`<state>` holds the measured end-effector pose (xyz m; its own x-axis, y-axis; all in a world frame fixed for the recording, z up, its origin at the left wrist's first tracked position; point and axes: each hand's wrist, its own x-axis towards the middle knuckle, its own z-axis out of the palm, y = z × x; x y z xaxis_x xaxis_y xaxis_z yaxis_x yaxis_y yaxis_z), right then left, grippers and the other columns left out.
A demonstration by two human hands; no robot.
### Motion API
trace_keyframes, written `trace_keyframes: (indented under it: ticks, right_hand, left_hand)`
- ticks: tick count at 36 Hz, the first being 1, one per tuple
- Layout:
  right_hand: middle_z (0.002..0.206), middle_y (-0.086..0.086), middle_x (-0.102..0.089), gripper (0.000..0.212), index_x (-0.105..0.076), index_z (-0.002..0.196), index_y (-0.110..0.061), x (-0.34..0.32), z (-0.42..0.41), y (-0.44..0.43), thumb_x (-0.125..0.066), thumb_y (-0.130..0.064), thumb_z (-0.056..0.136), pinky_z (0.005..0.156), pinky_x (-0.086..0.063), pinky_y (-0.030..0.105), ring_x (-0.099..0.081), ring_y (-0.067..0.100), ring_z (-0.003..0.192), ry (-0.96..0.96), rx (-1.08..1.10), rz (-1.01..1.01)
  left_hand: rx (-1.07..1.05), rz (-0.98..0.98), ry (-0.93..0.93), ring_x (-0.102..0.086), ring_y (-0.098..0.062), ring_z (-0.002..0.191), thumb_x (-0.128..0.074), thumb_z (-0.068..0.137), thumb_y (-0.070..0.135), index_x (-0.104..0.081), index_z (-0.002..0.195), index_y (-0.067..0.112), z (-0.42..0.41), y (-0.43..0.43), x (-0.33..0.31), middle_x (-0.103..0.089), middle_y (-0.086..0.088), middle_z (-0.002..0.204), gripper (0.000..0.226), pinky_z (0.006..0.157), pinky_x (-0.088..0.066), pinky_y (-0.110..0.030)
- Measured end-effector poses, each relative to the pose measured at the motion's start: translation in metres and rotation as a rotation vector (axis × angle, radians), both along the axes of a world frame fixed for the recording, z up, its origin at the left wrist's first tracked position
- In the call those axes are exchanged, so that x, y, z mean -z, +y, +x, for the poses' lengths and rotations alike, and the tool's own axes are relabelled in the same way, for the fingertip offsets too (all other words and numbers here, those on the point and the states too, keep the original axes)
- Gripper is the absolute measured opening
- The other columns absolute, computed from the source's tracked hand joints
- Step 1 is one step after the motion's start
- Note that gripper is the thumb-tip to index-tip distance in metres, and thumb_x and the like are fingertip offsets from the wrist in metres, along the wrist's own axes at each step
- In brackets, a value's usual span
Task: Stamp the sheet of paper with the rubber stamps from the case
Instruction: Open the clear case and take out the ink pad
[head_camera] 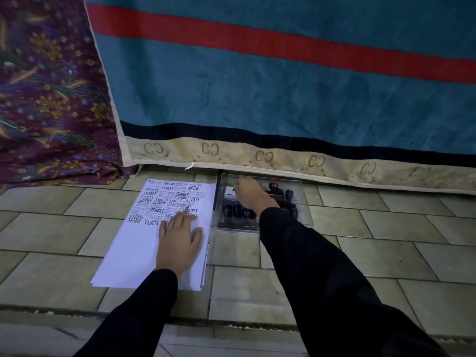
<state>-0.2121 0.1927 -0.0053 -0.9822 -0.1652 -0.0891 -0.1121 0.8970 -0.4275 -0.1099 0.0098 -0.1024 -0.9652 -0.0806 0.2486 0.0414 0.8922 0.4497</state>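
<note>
A stack of white paper (128, 253) lies on the tiled floor; its far half is covered with black and blue stamp marks such as FRAGILE, AIR MAIL and SAMPLE. My left hand (180, 240) rests flat on the sheet, fingers spread. To the right stands a clear plastic case (301, 202) holding several dark-handled rubber stamps (235, 210) and one with a red top (273, 186). My right hand (251, 194) reaches into the case, its fingers curled down over the far left corner; what they touch is hidden.
A teal blanket (283, 86) with a red stripe and beige border hangs just behind the paper and case. Purple floral cloth (46, 99) drapes at the left. Grey floor tiles (386, 253) spread to the right and toward me.
</note>
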Motion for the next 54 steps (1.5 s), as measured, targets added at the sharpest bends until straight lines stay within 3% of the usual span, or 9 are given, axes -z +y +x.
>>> trace_keyframes:
  ticks: [11,17,22,29,36,42,46,49,54]
  right_hand:
    - [0.126,0.018,-0.056,0.029,-0.057,0.118,-0.001,0.010,-0.015,-0.003,-0.038,-0.008,0.097,0.091,-0.040,0.038,-0.054,0.034,0.112,-0.134,-0.013,0.040]
    - [0.136,0.020,-0.032,0.032,-0.044,0.124,-0.001,0.009,-0.027,-0.002,-0.046,-0.010,0.093,0.092,-0.044,0.040,-0.051,0.038,0.110,-0.085,0.016,0.045]
    - [0.120,0.019,-0.053,0.026,-0.042,0.117,-0.005,0.010,-0.022,0.003,-0.049,-0.006,0.091,0.077,-0.041,0.032,-0.052,0.030,0.102,-0.010,0.022,-0.135]
    - [0.114,0.008,-0.060,0.017,-0.050,0.110,-0.013,0.000,0.013,0.009,-0.050,-0.012,0.092,0.074,-0.040,0.025,-0.054,0.017,0.094,0.175,0.135,-0.543]
    - [0.112,0.007,-0.062,0.019,-0.058,0.108,-0.013,0.019,0.077,0.021,-0.058,-0.012,0.089,0.067,-0.041,0.018,-0.055,0.014,0.095,-0.003,0.034,-0.550]
    - [0.113,0.006,-0.062,0.016,-0.060,0.104,-0.018,0.048,0.106,0.026,-0.057,-0.017,0.088,0.079,-0.043,0.024,-0.055,0.015,0.099,-0.106,0.001,-0.423]
    - [0.113,0.008,-0.063,0.017,-0.057,0.106,-0.017,0.053,0.111,0.026,-0.053,-0.021,0.090,0.078,-0.043,0.028,-0.057,0.022,0.102,-0.110,-0.031,-0.337]
    - [0.113,0.011,-0.061,0.019,-0.059,0.106,-0.012,0.053,0.113,0.025,-0.053,-0.021,0.090,0.082,-0.043,0.028,-0.055,0.025,0.106,-0.035,-0.120,-0.219]
    - [0.115,0.011,-0.053,0.025,-0.060,0.111,-0.014,0.058,0.118,0.024,-0.054,-0.027,0.091,0.100,-0.040,0.038,-0.044,0.027,0.114,0.050,-0.173,-0.054]
  left_hand:
    - [-0.001,-0.001,0.002,-0.033,-0.017,0.138,-0.035,0.088,0.042,-0.053,0.123,0.024,-0.003,-0.002,0.003,-0.045,0.000,0.144,0.043,0.118,-0.011,-0.044]
    - [-0.007,0.007,0.000,-0.034,-0.019,0.137,-0.039,0.089,0.041,-0.054,0.123,0.024,-0.002,-0.002,0.001,-0.046,0.000,0.144,0.041,0.117,-0.012,-0.045]
    - [-0.004,0.056,0.007,-0.037,-0.021,0.136,-0.052,0.094,0.029,-0.054,0.125,0.020,-0.004,-0.004,0.002,-0.048,-0.002,0.142,0.032,0.118,-0.013,-0.046]
    - [-0.028,0.644,0.082,-0.048,-0.027,0.127,-0.056,0.093,0.006,-0.057,0.122,0.017,-0.006,-0.013,-0.007,-0.053,-0.004,0.137,0.031,0.108,-0.036,-0.037]
    - [-0.136,1.045,0.033,-0.045,-0.010,0.118,-0.052,0.097,0.018,-0.053,0.124,0.034,-0.005,-0.028,-0.017,-0.048,0.006,0.138,0.032,0.096,-0.032,-0.022]
    - [0.009,0.826,0.197,-0.035,0.006,0.132,-0.054,0.096,0.023,-0.049,0.121,0.048,0.011,-0.025,-0.020,-0.047,0.027,0.136,0.036,0.101,-0.030,-0.019]
    - [0.305,0.476,0.093,-0.020,0.008,0.140,-0.061,0.085,0.052,-0.045,0.126,0.047,0.019,-0.015,-0.014,-0.037,0.027,0.143,0.044,0.112,-0.025,-0.031]
    - [0.453,0.170,0.007,-0.010,0.002,0.144,-0.055,0.071,0.080,-0.040,0.133,0.042,0.022,-0.007,-0.008,-0.028,0.026,0.149,0.074,0.118,-0.012,-0.033]
    - [0.493,0.040,-0.026,0.006,0.009,0.142,-0.053,0.062,0.088,-0.042,0.136,0.038,0.023,-0.002,-0.003,-0.016,0.026,0.153,0.090,0.120,0.000,-0.033]
